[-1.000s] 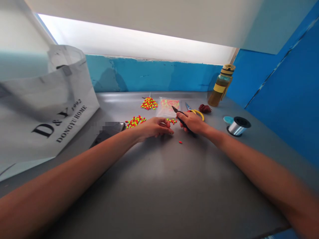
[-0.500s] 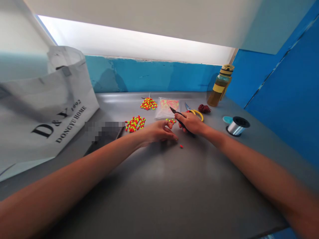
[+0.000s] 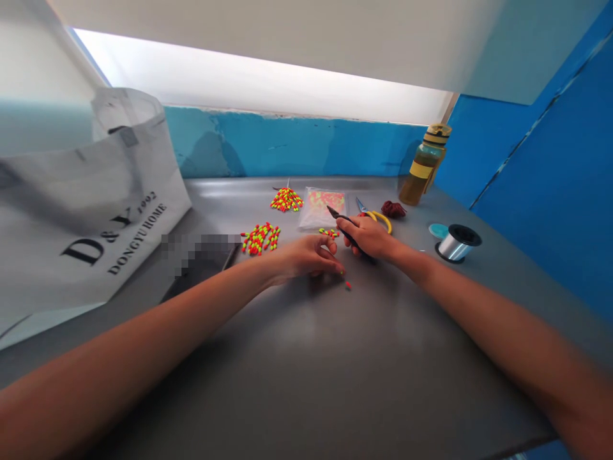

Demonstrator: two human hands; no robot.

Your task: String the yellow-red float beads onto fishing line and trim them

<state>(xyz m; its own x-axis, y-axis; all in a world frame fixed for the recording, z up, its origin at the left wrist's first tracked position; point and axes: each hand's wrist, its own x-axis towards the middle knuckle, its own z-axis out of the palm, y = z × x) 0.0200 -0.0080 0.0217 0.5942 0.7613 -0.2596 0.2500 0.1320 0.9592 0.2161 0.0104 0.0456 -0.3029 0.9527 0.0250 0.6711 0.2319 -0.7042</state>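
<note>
The right hand [image 3: 370, 236] clamps dark, tapered pliers [image 3: 334, 213], tips toward the far edge of the table [image 3: 306, 370]; I cannot tell the left hand's [image 3: 311, 255] grip.

On the bench [image 3: 311, 370], toward its left edge, a white bag [image 3: 96, 211] is standing and carrying black print. You are reading a large "D&Y" followed by a smaller "1992", with "DONGYU HOME" running beneath, all slanting upward to the right. Near the far right corner, a bottle [image 3: 427, 154] is wearing a yellow band [image 3: 421, 170] too small to read.
</note>
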